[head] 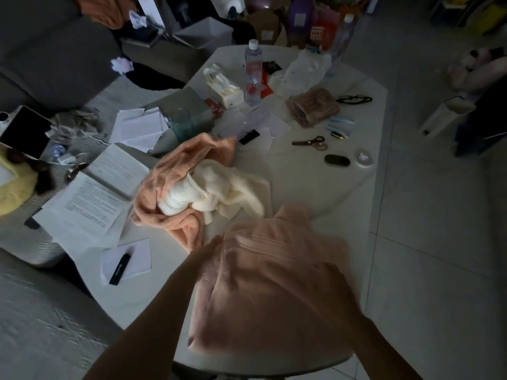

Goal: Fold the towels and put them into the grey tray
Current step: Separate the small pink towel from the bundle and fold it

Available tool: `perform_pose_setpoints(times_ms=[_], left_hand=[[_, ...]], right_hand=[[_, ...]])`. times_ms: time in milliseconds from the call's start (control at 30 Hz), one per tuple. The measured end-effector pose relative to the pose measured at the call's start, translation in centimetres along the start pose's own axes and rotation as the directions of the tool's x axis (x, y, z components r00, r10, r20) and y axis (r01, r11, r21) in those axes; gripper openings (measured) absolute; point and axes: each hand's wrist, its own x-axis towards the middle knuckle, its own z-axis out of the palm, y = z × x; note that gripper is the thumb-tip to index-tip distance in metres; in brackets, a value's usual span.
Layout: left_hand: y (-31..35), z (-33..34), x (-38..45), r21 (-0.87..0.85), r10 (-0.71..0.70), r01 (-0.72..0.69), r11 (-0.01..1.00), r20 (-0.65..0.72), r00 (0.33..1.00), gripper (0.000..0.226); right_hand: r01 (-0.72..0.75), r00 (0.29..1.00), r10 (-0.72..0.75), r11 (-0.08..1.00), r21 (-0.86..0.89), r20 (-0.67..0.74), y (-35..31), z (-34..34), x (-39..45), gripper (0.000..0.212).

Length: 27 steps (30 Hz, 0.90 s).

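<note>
— Three towels in view, by my count: a peach fluffy towel under my hands at the near edge of the white round table, plus a crumpled orange fleece towel and a cream towel heaped together just beyond it.

— Hands?

— Motion blur, dim light. My left hand lies at the peach towel's left edge, fingers looking straight and together against the cloth. My right hand is over its right side; whether those fingers press flat or pinch a fold, I cannot tell.

— Risks?

— Peach towel overhangs the near table edge, I judge. A hard pull toward me could drag it off. Fleece is thick and springy; a fold left unpressed may bounce open. A sweep outward could catch the heap behind, and the loose white papers to the left lie near enough to get dragged too.

— Containers?

— Grey rectangular tray sits well beyond the heap, behind a clear bluish glass tumbler that hides part of it. No towel shows in it; the inside is mostly hidden. Reaching there means passing the tumbler and a clear plastic water bottle — either could tip.
</note>
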Motion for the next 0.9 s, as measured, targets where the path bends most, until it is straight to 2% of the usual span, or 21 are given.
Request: perform_pose_setpoints(times_ms=[33, 100, 167, 233, 300, 367, 433, 500, 600, 700, 733, 767, 833, 900], left_hand=[[0.3, 0.2, 0.6, -0.023, 0.016, -0.016, 1.0, -0.007, 1.0, 0.045], [0.8, 0.8, 1.3, 0.058, 0.082, -0.079, 0.995, -0.059, 0.995, 0.029], [1.0, 1.2, 1.4, 0.097, 0.165, -0.157, 0.983, -0.088, 0.982, 0.01], [0.9, 0.9, 0.8, 0.055, 0.225, -0.222, 0.974, -0.073, 0.972, 0.017], [0.7, 0.3, -0.1, -0.02, 0.254, -0.255, 0.967, -0.05, 0.966, 0.015], [0.3, -0.6, -0.4, -0.124, 0.182, -0.178, 0.976, 0.023, 0.983, 0.038], [0.2, -1.2, -0.3, -0.161, 0.028, -0.007, 0.987, 0.128, 0.991, 0.044], [0.4, -1.5, -0.3, -0.038, -0.099, 0.109, 0.993, 0.199, 0.975, 0.046], [0.4, -1.1, 0.3, 0.144, -0.112, 0.081, 0.986, 0.228, 0.967, 0.037], [0.5, -0.4, 1.2, 0.22, 0.084, -0.107, 0.97, 0.111, 0.99, 0.01], [0.8, -0.4, 1.3, 0.237, 0.193, -0.198, 0.951, 0.047, 0.98, 0.012], [1.4, -0.4, 1.1, 0.249, 0.307, -0.296, 0.922, -0.006, 0.952, 0.02], [3.0, -1.0, 0.3, 0.29, 0.53, -0.495, 0.819, -0.054, 0.846, 0.027], [4.3, -1.6, -0.6, 0.343, 0.673, -0.634, 0.694, 0.004, 0.739, 0.025]], right_hand=[[0.035, 0.999, -0.035, 0.999, -0.028, 0.009, -1.3, 0.3, 0.5, 0.058], [0.045, 0.998, -0.039, 0.993, -0.112, 0.054, -3.8, 0.7, 1.9, 0.074], [0.141, 0.988, -0.149, 0.974, -0.18, -0.032, -6.5, 0.8, 4.0, 0.061], [0.281, 0.943, -0.307, 0.94, -0.192, -0.125, -9.4, 0.7, 5.8, 0.043], [0.347, 0.912, -0.377, 0.919, -0.187, -0.159, -11.8, 0.9, 7.5, 0.032], [0.371, 0.905, -0.405, 0.9, -0.228, -0.128, -13.4, 1.8, 9.0, 0.037], [0.363, 0.912, -0.403, 0.876, -0.318, -0.07, -14.0, 2.9, 10.0, 0.042], [0.338, 0.931, -0.366, 0.862, -0.378, -0.002, -14.0, 3.8, 10.5, 0.042], [0.377, 0.921, -0.382, 0.833, -0.404, 0.073, -13.9, 4.0, 10.3, 0.031], [0.426, 0.891, -0.453, 0.858, -0.288, -0.029, -14.0, 3.0, 9.2, 0.016], [0.438, 0.883, -0.463, 0.873, -0.216, -0.082, -14.1, 2.5, 8.6, 0.012], [0.455, 0.871, -0.475, 0.876, -0.158, -0.125, -14.1, 2.0, 8.0, 0.011], [0.507, 0.837, -0.514, 0.858, -0.089, -0.19, -14.3, 1.2, 6.7, 0.009], [0.566, 0.793, -0.558, 0.823, -0.042, -0.245, -14.8, 0.9, 6.1, 0.009]])
